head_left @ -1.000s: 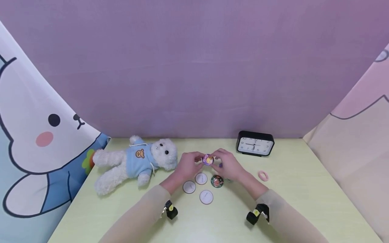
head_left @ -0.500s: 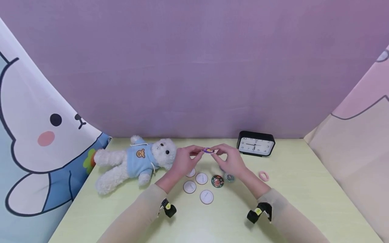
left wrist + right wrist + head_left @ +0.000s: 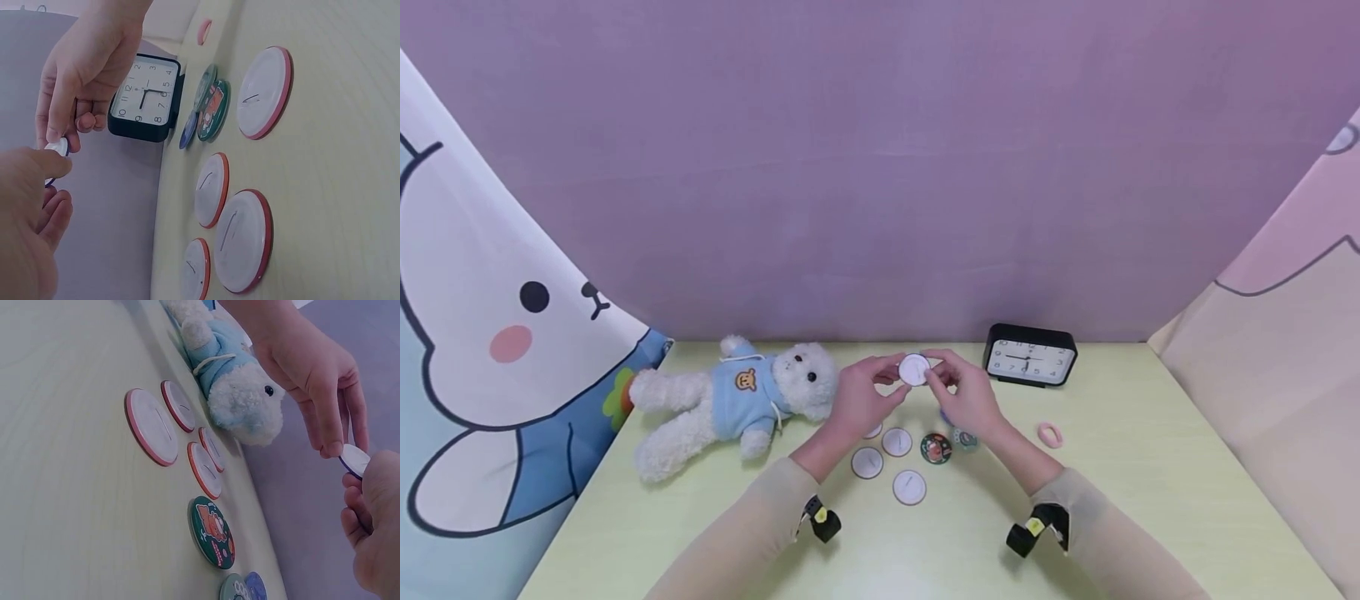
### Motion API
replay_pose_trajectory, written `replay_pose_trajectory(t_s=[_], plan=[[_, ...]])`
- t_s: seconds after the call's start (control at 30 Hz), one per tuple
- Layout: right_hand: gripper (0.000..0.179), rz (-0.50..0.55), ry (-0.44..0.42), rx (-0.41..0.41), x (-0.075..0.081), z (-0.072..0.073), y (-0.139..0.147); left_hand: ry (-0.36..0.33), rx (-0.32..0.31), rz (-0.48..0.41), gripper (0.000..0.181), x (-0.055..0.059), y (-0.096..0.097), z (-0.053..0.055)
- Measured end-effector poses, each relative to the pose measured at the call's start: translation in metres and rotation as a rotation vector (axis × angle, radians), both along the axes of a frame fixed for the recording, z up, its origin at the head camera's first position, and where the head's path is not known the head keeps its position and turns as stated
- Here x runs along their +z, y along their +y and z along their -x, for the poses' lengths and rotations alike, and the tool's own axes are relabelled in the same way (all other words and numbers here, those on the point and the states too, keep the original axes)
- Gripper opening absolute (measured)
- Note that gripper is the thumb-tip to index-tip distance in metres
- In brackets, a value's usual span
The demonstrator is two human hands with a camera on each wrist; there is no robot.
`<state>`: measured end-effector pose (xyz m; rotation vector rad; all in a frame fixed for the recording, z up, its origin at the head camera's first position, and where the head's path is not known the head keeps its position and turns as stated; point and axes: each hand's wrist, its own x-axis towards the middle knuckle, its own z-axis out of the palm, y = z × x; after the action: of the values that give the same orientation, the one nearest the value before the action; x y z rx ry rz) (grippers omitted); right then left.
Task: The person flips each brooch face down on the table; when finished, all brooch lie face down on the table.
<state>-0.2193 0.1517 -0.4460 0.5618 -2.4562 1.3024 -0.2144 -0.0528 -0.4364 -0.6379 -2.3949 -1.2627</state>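
Note:
A round pin badge (image 3: 913, 369) is held up above the table, its white back with the pin turned toward the head camera. My left hand (image 3: 861, 396) pinches its left edge between thumb and fingers. On the opposite edge my right hand (image 3: 968, 395) pinches it too. Below the hands several badges lie white back up, among them a front one (image 3: 909, 487) and a red-rimmed one (image 3: 151, 427). A green badge (image 3: 936, 448) lies picture side up beside them. A pale green badge (image 3: 235, 588) and a blue badge (image 3: 255, 585) are close by, partly covered by my right hand in the head view.
To the left a white plush toy (image 3: 737, 404) in a blue hoodie lies on its back. A black desk clock (image 3: 1030, 355) stands at the back right, with a pink ring-shaped band (image 3: 1049, 434) in front of it. A purple backdrop (image 3: 880, 183) rises behind the table.
Both hands have risen slightly with the badge and tipped it over. Its coloured picture faced the head camera, then its edge, and now its white back does.

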Motion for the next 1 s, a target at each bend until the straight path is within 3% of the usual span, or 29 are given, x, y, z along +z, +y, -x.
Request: replay_pose_trajectory(t_s=[0.17,0.33,0.7,1.0], plan=[[0.037,-0.029,-0.033,0.039,0.001,0.0,0.002,-0.057,-0.021,0.033,0.046,-0.002,0.0,0.002],[0.052,-0.132,-0.022,0.088,-0.004,0.002,0.007,-0.103,-0.024,0.112,0.046,-0.007,-0.001,0.005],[0.045,-0.318,0.025,0.142,-0.023,0.006,0.009,-0.204,-0.043,0.335,0.037,-0.021,-0.001,0.011],[0.04,-0.406,-0.011,0.137,-0.036,0.008,0.004,-0.16,-0.036,0.434,0.03,-0.035,0.004,0.014]])
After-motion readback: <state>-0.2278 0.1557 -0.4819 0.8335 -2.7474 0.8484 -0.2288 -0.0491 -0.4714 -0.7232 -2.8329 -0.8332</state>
